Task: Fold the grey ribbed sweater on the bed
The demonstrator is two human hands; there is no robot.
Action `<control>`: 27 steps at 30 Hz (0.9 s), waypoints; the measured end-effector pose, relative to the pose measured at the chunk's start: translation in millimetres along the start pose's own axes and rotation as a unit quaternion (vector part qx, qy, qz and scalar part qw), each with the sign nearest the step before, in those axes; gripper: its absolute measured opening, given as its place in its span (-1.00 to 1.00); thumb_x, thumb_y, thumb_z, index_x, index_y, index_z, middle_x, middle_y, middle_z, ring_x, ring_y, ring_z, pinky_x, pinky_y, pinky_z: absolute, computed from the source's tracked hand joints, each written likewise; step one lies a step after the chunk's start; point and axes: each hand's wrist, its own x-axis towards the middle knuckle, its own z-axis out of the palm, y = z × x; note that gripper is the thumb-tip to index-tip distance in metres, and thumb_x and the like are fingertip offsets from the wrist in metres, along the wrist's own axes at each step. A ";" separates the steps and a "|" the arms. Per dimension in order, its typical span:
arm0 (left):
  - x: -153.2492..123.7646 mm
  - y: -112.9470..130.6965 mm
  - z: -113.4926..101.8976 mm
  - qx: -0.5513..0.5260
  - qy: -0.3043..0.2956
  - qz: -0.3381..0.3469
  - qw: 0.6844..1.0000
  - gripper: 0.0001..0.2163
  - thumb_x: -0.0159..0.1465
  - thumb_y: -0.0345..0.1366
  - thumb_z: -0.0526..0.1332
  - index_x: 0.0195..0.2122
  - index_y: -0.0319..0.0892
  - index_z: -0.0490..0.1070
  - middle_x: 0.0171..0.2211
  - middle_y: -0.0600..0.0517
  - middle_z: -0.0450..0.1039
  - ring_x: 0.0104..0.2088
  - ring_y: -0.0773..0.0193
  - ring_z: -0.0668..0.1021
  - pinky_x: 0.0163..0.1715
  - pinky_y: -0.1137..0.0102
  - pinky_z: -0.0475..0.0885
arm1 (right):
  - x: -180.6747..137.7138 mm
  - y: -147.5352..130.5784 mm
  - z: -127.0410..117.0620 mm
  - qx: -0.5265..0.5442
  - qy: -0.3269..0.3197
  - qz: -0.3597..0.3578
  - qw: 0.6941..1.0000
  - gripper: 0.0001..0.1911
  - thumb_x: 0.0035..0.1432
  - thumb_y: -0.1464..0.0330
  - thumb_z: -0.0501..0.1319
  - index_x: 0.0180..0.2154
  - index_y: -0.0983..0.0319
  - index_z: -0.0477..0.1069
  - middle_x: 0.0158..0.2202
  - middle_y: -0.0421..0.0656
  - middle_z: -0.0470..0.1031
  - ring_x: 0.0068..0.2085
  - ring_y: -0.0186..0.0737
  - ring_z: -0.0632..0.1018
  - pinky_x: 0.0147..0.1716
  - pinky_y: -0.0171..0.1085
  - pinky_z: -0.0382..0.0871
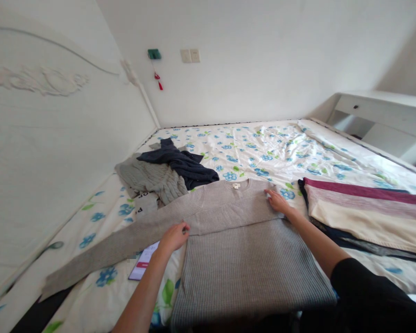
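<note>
A grey knit sweater (242, 249) lies flat near the front edge of the bed (280, 148), one sleeve folded across its chest. The left hand (173, 237) pinches the cuff of that folded sleeve at the sweater's left side. The right hand (277, 202) rests with fingers flat on its right shoulder. A folded stack of clothes (364, 217) sits by the right edge; a loose pile (166, 175) lies toward the headboard side.
</note>
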 end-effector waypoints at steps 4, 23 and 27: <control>4.8 -4.0 4.4 -0.035 -0.038 0.001 0.999 -0.65 0.38 -0.31 0.17 0.12 -0.15 0.62 0.13 -0.15 0.68 0.12 -0.03 0.67 0.16 0.24 0.47 | 2.3 7.3 -2.3 -0.039 -0.025 0.012 0.999 -0.53 0.47 0.43 0.07 0.30 0.25 0.50 0.29 0.05 0.56 0.24 -0.01 0.58 0.30 -0.19 0.34; 11.3 17.9 14.4 -0.020 0.025 0.078 0.996 -0.45 0.34 -0.41 0.14 0.37 -0.26 0.46 0.46 -0.24 0.38 0.41 0.01 0.48 0.46 0.18 0.28 | -24.3 46.2 -36.4 -0.002 0.074 0.068 0.995 -0.45 0.38 0.26 0.26 0.33 0.28 0.43 0.32 0.13 0.45 0.22 0.04 0.57 0.31 -0.08 0.36; 11.0 24.2 21.3 -0.029 0.033 0.139 0.989 -0.38 0.29 -0.44 0.15 0.41 -0.18 0.41 0.54 -0.16 0.24 0.49 0.02 0.37 0.51 0.12 0.20 | -66.5 42.8 -40.0 0.000 0.007 0.052 0.999 -0.12 0.24 0.12 0.41 0.47 0.25 0.24 0.39 0.17 0.36 0.35 0.15 0.47 0.35 -0.02 0.32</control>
